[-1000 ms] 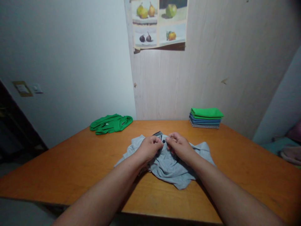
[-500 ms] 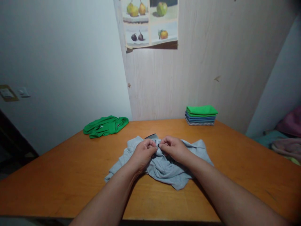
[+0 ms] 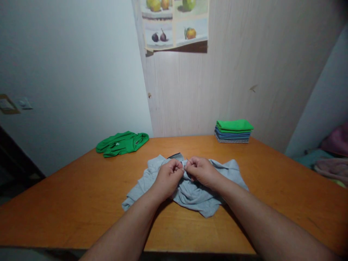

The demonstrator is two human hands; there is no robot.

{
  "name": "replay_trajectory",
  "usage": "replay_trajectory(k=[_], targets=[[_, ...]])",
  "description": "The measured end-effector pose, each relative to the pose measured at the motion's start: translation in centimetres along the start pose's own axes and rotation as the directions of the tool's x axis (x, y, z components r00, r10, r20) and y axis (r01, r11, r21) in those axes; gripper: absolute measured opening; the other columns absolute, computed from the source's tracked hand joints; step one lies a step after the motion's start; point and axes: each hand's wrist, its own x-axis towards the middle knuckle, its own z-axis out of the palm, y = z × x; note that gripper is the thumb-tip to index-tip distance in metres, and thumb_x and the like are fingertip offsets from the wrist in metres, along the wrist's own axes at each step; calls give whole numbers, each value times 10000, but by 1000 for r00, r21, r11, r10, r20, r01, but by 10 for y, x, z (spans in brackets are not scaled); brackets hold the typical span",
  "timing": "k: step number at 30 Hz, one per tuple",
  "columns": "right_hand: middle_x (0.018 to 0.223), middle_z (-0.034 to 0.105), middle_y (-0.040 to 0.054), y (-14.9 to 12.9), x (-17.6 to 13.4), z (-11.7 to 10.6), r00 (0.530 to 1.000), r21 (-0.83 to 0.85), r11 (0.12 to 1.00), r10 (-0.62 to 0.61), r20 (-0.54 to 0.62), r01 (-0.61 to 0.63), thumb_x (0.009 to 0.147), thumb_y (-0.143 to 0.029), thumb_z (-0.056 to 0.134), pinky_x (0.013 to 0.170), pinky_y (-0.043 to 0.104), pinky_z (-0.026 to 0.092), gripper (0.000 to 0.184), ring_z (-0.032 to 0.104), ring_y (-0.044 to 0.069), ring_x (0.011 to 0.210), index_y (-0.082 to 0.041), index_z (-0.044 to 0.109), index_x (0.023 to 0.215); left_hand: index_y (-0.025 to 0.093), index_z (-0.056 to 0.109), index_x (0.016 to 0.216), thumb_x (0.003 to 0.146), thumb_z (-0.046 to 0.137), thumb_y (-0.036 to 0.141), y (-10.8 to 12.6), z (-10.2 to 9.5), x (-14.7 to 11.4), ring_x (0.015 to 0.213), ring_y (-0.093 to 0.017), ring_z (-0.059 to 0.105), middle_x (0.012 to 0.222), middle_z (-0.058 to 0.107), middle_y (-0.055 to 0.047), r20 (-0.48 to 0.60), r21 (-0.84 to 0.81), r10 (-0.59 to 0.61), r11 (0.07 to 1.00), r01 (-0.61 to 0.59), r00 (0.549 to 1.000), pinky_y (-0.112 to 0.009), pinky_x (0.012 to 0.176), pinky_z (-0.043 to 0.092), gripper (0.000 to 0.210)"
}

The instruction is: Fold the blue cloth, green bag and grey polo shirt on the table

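Note:
A grey shirt with a dark-edged collar lies crumpled in the middle of the table. My left hand pinches its cloth near the collar, fingertips pressed together. Close beside it, my right hand pinches the same area, thumb against the curled fingers. The fingertips of both hands almost meet, and the small piece of fabric between them is mostly hidden.
The wooden table reaches back to the wall. At its back left lies a loose green garment. A stack of folded clothes, bright green on top, stands at the back right. A fruit poster hangs above.
My hands have drawn slightly closer together at the shirt's collar. The view has tilted down a little at the top, and the shirt stays in place.

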Motion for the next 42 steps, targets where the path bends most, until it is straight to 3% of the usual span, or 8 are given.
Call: replay_trajectory(k=[8,13,19,24,27,31,34,42], targets=[[561,610,-17,-1,2,-1,989,150,980,120,92,-133,791,-362,607,399,187,378,203,554,92,420,-185,576,697,203,666,719,794,588,190,0,-3,1,912,-203,598,852,657,-40,72,282,237,927,-248,969,-313,852,452,108],[555,602,-32,-3,0,-3,985,109,981,156,71,-163,761,-264,604,394,179,350,104,503,70,393,-181,580,704,191,619,831,780,576,217,-3,-2,1,689,-143,543,745,593,10,-24,91,55,994,-52,998,-246,630,409,72],[546,556,-49,0,-8,-7,899,-68,987,158,409,-143,731,-187,567,438,186,361,61,501,80,451,-189,559,671,192,604,899,769,596,259,-1,-1,3,665,-133,542,744,591,22,-192,-28,-14,1000,9,981,-235,611,403,146],[528,512,-68,1,-11,-8,829,-145,988,124,545,-52,729,-184,574,434,172,299,51,422,63,459,-185,567,679,183,639,946,794,587,272,-8,-3,6,729,-152,573,807,637,-3,-175,78,7,997,7,985,-245,656,420,184],[564,573,-50,-4,-10,-7,870,-10,989,132,475,-145,764,-238,594,455,181,376,58,507,81,461,-192,569,738,180,636,923,812,565,282,-17,-4,8,623,-136,519,714,598,20,-152,138,-45,988,66,987,-237,569,358,167],[626,624,-30,-7,-3,-10,990,152,984,73,121,-91,822,-330,604,438,171,353,145,526,72,455,-191,576,795,179,623,788,818,549,289,-25,-4,12,606,-135,505,663,579,15,-136,153,-76,983,97,988,-236,558,339,136],[595,608,-29,-2,2,-13,995,118,989,96,-32,-92,832,-350,598,411,176,318,174,493,73,434,-192,565,767,180,606,757,810,580,302,-26,-3,12,582,-126,484,631,557,23,-115,152,-88,983,105,989,-230,547,323,136],[554,542,-46,10,1,-9,969,-227,966,168,181,-125,720,-167,606,431,183,296,10,456,77,477,-170,611,728,173,652,903,686,668,186,-32,-4,12,582,-108,488,682,575,37,-9,280,-96,955,94,995,-212,533,292,218]])
